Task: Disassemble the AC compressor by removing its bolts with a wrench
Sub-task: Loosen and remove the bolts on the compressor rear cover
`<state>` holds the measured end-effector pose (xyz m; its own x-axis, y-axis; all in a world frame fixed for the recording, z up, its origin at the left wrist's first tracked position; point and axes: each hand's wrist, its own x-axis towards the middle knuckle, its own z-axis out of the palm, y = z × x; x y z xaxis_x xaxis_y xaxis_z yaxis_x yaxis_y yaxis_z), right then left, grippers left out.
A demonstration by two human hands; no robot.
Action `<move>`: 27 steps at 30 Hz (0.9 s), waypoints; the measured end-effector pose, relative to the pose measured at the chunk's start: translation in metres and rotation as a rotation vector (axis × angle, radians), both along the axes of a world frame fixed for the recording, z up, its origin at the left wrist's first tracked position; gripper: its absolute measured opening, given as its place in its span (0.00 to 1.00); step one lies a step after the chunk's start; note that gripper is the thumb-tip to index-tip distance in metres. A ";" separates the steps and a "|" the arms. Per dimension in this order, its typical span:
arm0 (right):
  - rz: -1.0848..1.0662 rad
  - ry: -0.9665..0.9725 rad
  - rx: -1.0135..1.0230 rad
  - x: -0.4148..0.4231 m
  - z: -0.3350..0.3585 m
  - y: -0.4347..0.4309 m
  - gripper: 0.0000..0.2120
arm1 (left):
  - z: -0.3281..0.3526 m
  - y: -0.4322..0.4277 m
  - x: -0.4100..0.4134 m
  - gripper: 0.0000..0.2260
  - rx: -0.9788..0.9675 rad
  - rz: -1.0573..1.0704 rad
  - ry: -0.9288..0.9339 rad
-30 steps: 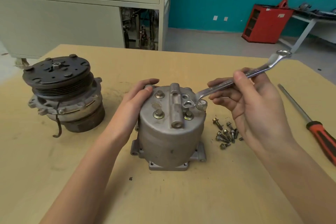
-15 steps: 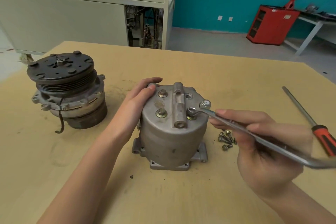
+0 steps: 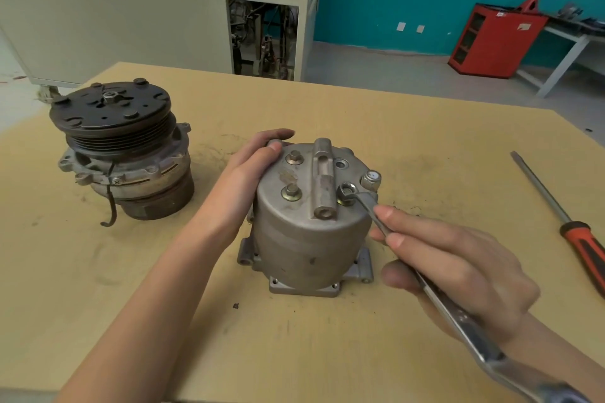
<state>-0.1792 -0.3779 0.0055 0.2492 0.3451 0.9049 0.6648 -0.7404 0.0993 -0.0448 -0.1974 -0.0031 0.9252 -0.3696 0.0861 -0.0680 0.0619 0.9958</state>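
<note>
The grey aluminium compressor housing [image 3: 304, 239] stands upright in the middle of the table. Two bolts [image 3: 291, 193] sit on the left of its top face. My left hand [image 3: 252, 167] rests on its upper left edge, fingers over the rim. My right hand [image 3: 458, 265] grips a steel combination wrench [image 3: 435, 301], whose ring end sits on a bolt [image 3: 347, 190] at the right of the top face. The wrench handle runs toward the lower right corner. A larger capped fitting [image 3: 370, 180] stands just right of that bolt.
The compressor's clutch and pulley half [image 3: 121, 147] stands at the left of the tan table [image 3: 163, 321]. An orange-handled screwdriver [image 3: 569, 226] lies at the right edge. A beige cabinet [image 3: 131, 16] and a red cabinet [image 3: 491, 39] stand beyond the table.
My right hand swung the wrench handle from pointing up and right round toward me, keeping its end on the top face. The loose bolts beside the housing are now hidden behind my right hand.
</note>
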 end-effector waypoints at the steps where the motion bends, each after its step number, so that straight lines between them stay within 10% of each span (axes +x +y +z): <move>1: 0.005 -0.002 -0.019 0.000 0.001 -0.001 0.09 | 0.000 0.000 0.000 0.11 -0.001 -0.004 -0.003; 13: -0.021 -0.138 -0.163 0.005 0.000 0.006 0.09 | 0.001 0.000 -0.002 0.14 -0.010 -0.003 0.004; 20: 0.588 0.880 1.348 0.023 0.002 -0.019 0.03 | -0.001 -0.001 0.000 0.14 -0.001 0.008 -0.007; 27: 0.546 1.603 1.144 0.109 0.052 -0.031 0.13 | -0.001 0.000 0.001 0.11 0.004 0.008 -0.029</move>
